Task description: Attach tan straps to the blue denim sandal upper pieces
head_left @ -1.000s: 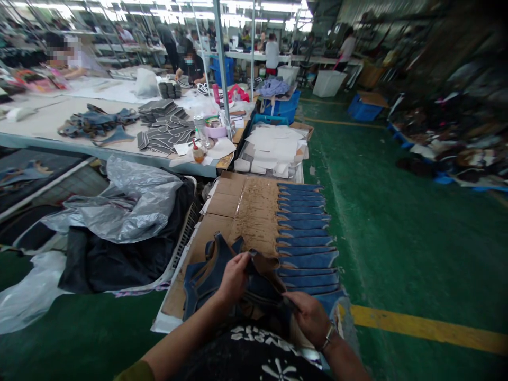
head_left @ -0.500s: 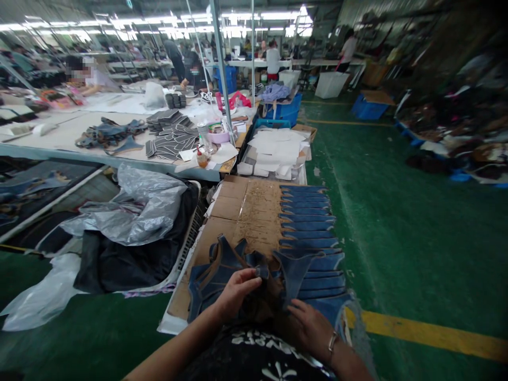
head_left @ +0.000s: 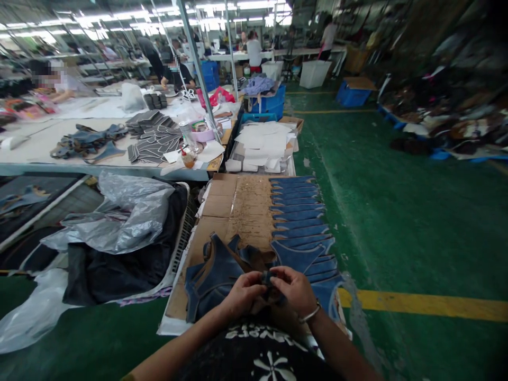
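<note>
My left hand and my right hand meet close to my body, fingers closed in a pinch. Between their fingertips is a small dark blue piece, largely covered by the fingers. Left of my hands lies a loose heap of blue cut pieces with brown undersides, apparently leather. On the right, a row of similar blue pieces overlaps down the cardboard, and one wider blue piece lies across the row just beyond my right hand.
A basket with black cloth and clear plastic stands at the left. Beyond is a long worktable with grey pieces and a small bottle. White sheets are stacked ahead. Several people work farther back.
My right hand has come up and left from the row to meet my left hand at the small piece. The camera view has turned slightly right.
</note>
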The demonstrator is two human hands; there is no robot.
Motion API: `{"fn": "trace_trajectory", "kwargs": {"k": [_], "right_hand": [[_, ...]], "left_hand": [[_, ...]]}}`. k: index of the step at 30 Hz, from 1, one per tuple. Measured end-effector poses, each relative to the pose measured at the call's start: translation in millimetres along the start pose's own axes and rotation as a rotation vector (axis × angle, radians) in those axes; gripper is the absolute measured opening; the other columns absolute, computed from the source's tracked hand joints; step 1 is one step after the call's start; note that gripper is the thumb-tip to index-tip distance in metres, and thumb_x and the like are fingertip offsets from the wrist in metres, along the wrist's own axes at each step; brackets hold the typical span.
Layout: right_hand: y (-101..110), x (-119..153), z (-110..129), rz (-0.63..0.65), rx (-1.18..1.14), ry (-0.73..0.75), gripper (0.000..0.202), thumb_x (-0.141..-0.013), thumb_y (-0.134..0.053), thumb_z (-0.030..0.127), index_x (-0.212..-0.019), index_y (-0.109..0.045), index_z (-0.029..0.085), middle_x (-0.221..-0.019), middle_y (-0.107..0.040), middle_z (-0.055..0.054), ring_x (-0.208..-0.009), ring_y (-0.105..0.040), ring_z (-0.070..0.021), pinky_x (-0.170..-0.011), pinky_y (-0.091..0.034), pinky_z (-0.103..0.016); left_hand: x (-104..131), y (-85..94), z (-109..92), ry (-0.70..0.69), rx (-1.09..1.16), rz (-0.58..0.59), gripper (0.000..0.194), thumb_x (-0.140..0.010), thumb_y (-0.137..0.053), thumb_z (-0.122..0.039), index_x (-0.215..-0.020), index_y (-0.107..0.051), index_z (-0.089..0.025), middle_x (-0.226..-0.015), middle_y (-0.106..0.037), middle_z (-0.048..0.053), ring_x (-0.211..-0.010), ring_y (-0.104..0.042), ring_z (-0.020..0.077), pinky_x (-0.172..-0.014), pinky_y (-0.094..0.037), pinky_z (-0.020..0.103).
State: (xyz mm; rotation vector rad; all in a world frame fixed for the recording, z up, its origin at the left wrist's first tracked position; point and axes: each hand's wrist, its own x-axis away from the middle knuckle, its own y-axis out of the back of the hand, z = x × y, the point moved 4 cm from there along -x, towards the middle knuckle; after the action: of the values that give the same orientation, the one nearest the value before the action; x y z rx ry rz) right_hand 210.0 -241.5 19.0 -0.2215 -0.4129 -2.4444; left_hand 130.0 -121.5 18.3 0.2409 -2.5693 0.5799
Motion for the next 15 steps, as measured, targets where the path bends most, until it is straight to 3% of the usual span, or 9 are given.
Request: {"fn": "trace_trajectory", "kwargs": {"k": [3,6,11,15], "right_hand": [[0.6,4.1,-2.7,-0.074,-0.011,0.011,0.015,-0.072,-0.059,0.028,-0.082,-0.067,0.020,-0.078,-0.071,-0.003,-0.072,-0.065,-0.0179,-0.068,-0.052,-0.029],[-0.4,8.9,-3.7,-0.067,-0.010,0.021,0.017,-0.076,-0.056,0.031,-0.082,-0.068,0.021,-0.080,-0.071,-0.003,-0.075,-0.064,-0.0182,-0.071,-0.050,-0.029],[-3.5,17.0,-1.6,0.031,-0.020,0.116,0.025,-0.074,-0.060,0.033,-0.096,-0.064,0.021,-0.092,-0.069,-0.005,-0.084,-0.062,-0.0191,-0.075,-0.050,-0.030],[-2.1,19.7,1.8,-0.024,0.102,0.166,0.027,-0.071,-0.062,0.024,-0.098,-0.062,0.022,-0.090,-0.067,-0.003,-0.080,-0.061,-0.0174,-0.073,-0.049,-0.029]], "left_hand": [[-3.5,0.8,10.6,0.063,0.099,-0.068,0.016,-0.058,-0.062,-0.014,-0.073,-0.063,-0.013,-0.061,-0.060,-0.001,-0.054,-0.052,0.0099,-0.054,-0.039,0.021],[-5.4,3.5,20.1,0.076,0.156,-0.088,0.015,-0.058,-0.060,-0.013,-0.073,-0.061,-0.013,-0.058,-0.059,-0.001,-0.052,-0.051,0.0097,-0.052,-0.037,0.020],[-4.2,4.7,21.2,0.036,0.098,-0.114,0.014,-0.059,-0.064,-0.015,-0.072,-0.061,-0.012,-0.059,-0.059,-0.001,-0.053,-0.051,0.0090,-0.054,-0.037,0.020],[-4.8,2.7,19.8,-0.018,0.021,-0.143,0.013,-0.058,-0.066,-0.016,-0.069,-0.061,-0.012,-0.061,-0.059,-0.002,-0.055,-0.050,0.0081,-0.054,-0.037,0.019]]}}
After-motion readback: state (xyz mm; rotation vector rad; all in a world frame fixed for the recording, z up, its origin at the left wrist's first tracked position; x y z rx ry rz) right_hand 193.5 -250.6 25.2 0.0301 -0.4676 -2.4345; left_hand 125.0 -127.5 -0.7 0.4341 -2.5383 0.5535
